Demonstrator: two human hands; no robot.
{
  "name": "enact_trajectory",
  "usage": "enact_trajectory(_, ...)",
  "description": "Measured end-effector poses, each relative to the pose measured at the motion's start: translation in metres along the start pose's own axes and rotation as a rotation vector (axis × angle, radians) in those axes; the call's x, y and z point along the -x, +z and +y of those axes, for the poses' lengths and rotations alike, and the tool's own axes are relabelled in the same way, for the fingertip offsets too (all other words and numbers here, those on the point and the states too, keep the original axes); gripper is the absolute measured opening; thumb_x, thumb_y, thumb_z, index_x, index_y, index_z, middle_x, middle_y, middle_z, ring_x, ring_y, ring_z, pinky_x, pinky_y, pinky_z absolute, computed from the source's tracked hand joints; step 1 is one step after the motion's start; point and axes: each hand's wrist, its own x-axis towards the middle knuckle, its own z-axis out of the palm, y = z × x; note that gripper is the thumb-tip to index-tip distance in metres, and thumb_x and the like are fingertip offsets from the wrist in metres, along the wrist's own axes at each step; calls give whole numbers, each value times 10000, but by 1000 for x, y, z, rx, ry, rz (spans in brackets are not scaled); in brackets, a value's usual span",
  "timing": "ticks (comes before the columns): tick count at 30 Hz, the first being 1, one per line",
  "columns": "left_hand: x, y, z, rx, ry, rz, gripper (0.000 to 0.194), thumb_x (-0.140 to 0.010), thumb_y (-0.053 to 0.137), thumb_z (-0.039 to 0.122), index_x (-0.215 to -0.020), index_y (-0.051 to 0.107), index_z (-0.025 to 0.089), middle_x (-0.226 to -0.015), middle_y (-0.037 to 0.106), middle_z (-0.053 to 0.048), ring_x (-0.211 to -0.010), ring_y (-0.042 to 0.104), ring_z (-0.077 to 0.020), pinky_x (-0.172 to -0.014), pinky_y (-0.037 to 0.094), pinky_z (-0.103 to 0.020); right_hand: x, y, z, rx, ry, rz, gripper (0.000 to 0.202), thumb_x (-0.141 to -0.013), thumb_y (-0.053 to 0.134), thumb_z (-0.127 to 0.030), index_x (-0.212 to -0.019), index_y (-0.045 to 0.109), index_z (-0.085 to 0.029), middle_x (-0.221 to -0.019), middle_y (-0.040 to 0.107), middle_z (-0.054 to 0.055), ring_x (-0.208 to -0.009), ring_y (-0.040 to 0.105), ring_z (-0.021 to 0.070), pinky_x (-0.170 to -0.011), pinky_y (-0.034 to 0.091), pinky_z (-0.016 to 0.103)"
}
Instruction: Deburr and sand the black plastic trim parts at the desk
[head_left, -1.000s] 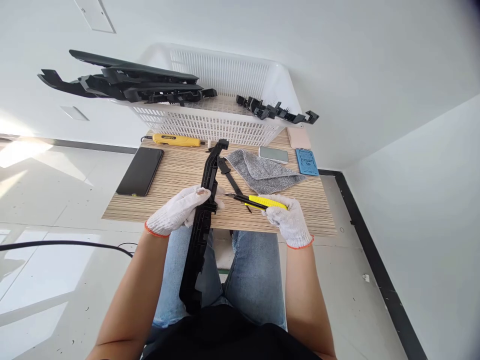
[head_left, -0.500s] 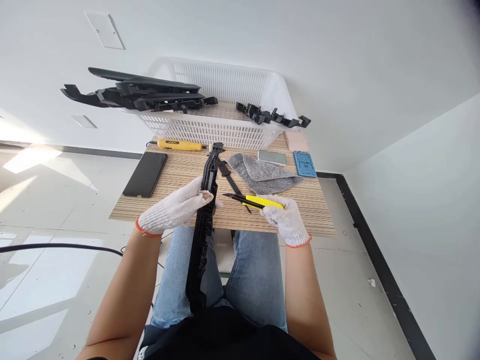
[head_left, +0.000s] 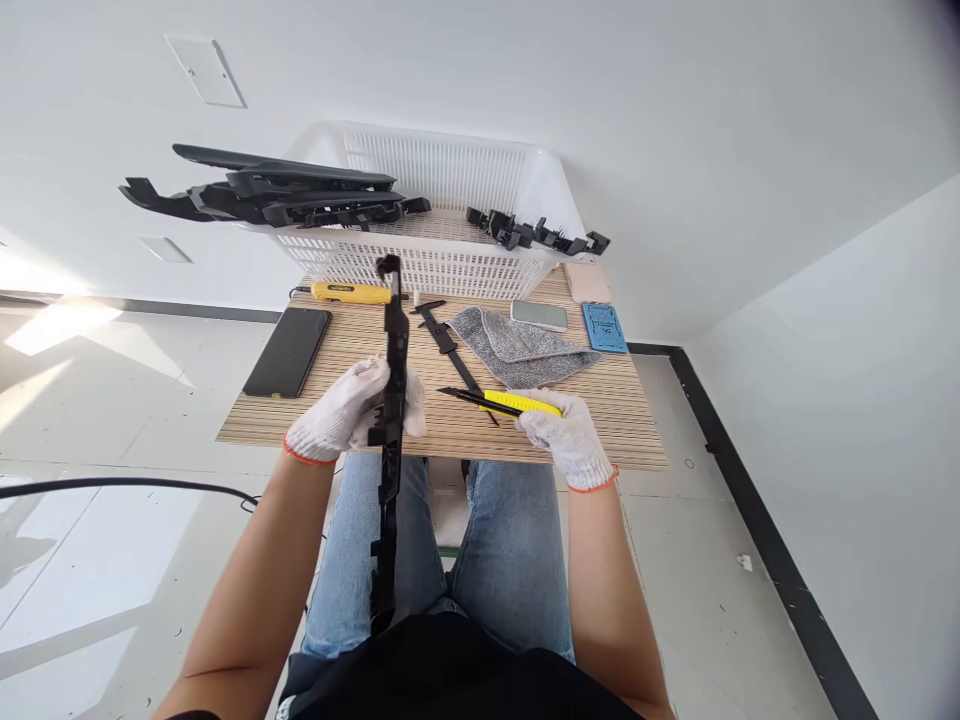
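Observation:
My left hand (head_left: 351,402), in a white knit glove, is closed around a long black plastic trim part (head_left: 391,430). The part stands edge-on, running from above the table's near half down over my lap. In my gloved right hand (head_left: 568,432) is a yellow utility knife (head_left: 523,403), its dark blade pointing left toward the part but apart from it. Beneath the knife tip, a black caliper (head_left: 448,345) lies slantwise on the table. A grey cloth (head_left: 517,345) is spread just beyond my right hand.
A white plastic basket (head_left: 450,262) at the back holds several black plastic parts (head_left: 300,195). On the striped table (head_left: 262,425) lie a black phone (head_left: 289,352), a yellow corded tool (head_left: 351,292), a grey-green case (head_left: 538,315) and a blue pad (head_left: 604,328). A black cable (head_left: 135,482) crosses at left.
My left hand has turned the black trim part edge-on and shifted its upper end left, uncovering more of the caliper. The right hand with the knife has barely moved.

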Motion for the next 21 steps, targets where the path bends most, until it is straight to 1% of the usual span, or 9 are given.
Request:
enact_trajectory(2,0,-1,1,60,49,9,714,-634,776,884,-752,613,199,-502,557,17,-296,351,-63,-291,230,-220,1,1,-1,-3,-7,1,351,-581,841,-359,-879,873,-177,-563,585,-27,-486,329,70,-429,278,234)
enact_trajectory(3,1,-1,2,68,67,10,709,-603,818,859,-790,638,200,-512,550,28,-284,334,-55,-280,214,-217,1,1,-2,-3,-9,2,344,-582,837,-352,-879,875,-183,-558,583,-29,-485,328,71,-428,275,233)
enact_trajectory(6,4,-5,8,88,100,-6,717,-573,900,748,-1017,711,218,-548,542,64,-260,228,-16,-265,127,-204,1,1,-3,0,-2,8,346,-582,834,-347,-890,879,-198,-569,592,-28,-489,336,74,-427,270,231)
enact_trajectory(7,6,-6,10,95,115,-8,728,-575,920,696,-1101,716,235,-557,539,72,-267,232,-16,-271,133,-200,1,1,-3,0,2,8,351,-582,836,-348,-898,880,-201,-577,597,-27,-491,340,75,-428,270,231)
enact_trajectory(9,8,-6,16,100,145,6,777,-573,946,583,-1240,702,269,-581,544,76,-311,313,-33,-303,202,-189,0,0,-2,1,-1,2,355,-587,845,-356,-903,881,-201,-588,603,-24,-494,344,78,-430,271,234)
enact_trajectory(11,11,-4,23,96,161,15,825,-572,953,490,-1323,682,280,-608,565,66,-391,424,-62,-354,289,-180,0,0,0,-4,-9,-4,357,-589,853,-362,-905,881,-197,-580,595,-25,-490,334,78,-431,267,239)
enact_trajectory(13,13,1,30,105,158,-16,794,-613,939,439,-1343,677,269,-634,597,54,-436,455,-71,-380,315,-175,0,0,1,-11,-11,0,369,-593,853,-360,-920,882,-193,-559,574,-32,-485,317,76,-436,261,243)
enact_trajectory(17,14,10,35,137,119,-107,599,-781,874,417,-1307,686,201,-737,687,14,-371,340,-21,-327,227,-178,0,0,1,-21,0,-8,396,-592,845,-360,-946,880,-187,-552,568,-31,-479,298,72,-437,241,247)
enact_trajectory(21,11,11,32,110,57,-112,578,-874,800,457,-1364,638,197,-848,734,-8,-320,339,-17,-276,199,-192,-1,0,0,-25,12,-4,359,-579,848,-343,-902,876,-189,-569,594,-20,-479,311,71,-437,237,246)
